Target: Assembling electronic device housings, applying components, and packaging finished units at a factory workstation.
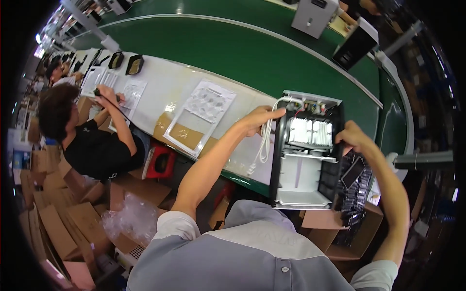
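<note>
An open appliance housing (297, 172), black at the sides with a white inner shell, is held up between my hands at the bench's near edge. In its upper half sits a finned metal heat sink (310, 131), with coloured wires above it. My left hand (256, 120) is closed on the upper left side, thumb along the rim. From the top hangs a looped white power cord (264, 145), close by that hand's fingers. My right hand (353, 138) grips the right side; its fingertips are partly hidden.
On the white bench lies a white frame panel (209, 104) with a vented grid. A co-worker in black (94, 140) works at the left. Boxed units (357, 43) stand on the green conveyor (233, 41). A carton of black parts (357, 228) is at the right.
</note>
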### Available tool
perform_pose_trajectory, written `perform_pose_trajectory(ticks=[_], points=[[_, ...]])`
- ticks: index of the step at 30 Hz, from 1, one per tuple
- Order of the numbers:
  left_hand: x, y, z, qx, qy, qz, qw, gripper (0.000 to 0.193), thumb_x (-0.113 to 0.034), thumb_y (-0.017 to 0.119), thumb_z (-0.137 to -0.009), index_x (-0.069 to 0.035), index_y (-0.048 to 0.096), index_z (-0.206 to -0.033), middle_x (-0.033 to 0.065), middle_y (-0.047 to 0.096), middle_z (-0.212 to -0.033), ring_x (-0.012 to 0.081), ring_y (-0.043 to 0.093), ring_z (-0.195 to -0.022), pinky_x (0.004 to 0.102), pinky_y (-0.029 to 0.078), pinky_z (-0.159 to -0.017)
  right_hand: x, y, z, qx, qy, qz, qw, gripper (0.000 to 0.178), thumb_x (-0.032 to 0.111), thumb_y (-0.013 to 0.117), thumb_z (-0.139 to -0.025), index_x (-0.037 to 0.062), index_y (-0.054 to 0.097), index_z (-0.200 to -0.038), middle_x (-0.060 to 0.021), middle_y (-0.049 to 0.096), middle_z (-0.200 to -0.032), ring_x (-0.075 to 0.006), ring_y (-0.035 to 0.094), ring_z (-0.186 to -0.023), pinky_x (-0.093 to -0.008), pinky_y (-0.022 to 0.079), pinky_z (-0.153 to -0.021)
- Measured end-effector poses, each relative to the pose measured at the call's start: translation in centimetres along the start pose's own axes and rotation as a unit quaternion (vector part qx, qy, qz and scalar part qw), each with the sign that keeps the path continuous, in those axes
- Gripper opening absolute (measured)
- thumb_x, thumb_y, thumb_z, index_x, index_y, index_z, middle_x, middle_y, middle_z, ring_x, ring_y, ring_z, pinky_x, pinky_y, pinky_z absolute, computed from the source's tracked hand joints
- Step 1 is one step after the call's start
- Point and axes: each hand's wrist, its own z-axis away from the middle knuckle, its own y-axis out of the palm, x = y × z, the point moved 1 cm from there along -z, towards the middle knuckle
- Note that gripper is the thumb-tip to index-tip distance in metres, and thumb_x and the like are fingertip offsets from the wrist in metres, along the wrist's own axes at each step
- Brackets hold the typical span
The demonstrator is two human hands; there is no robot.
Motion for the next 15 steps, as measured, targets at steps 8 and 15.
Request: perform_pose_trajectory(ticks=[8, 15], points=[[3.2, -3.4, 0.4, -0.123, -0.044, -0.152, 0.980, 0.055, -0.039, 0.073, -0.089, 0.002, 0.059, -0.122, 0.0184, 0.067, -0.111, 0.0217, 0.071, -0.087, 0.0431, 0.060, -0.068, -5.6, 2.5, -7.5, 0.014, 0.008, 0.024, 1.000, 0.020, -0.004, 0.066, -0.070, -0.0165, 0.062, -0.085, -0.0208, 0.064, -0.077, -0.0357, 0.069, -0.055, -0.0444, 0.060, -0.041], [13.2, -12.7, 4.2, -0.512, 0.221, -0.508, 0.657, 0.053, -0.022, 0.079, -0.074, 0.003, 0.061, -0.117, 0.0228, 0.061, -0.110, 0.0415, 0.057, -0.103, 0.0488, 0.046, -0.092, -5.7, 6.6, -6.9, -0.034, 0.015, 0.090, 0.995, 0.036, 0.018, 0.072, -0.081, -0.0135, 0.065, -0.097, -0.0168, 0.068, -0.080, -0.0231, 0.066, -0.053, -0.0340, 0.054, -0.040]])
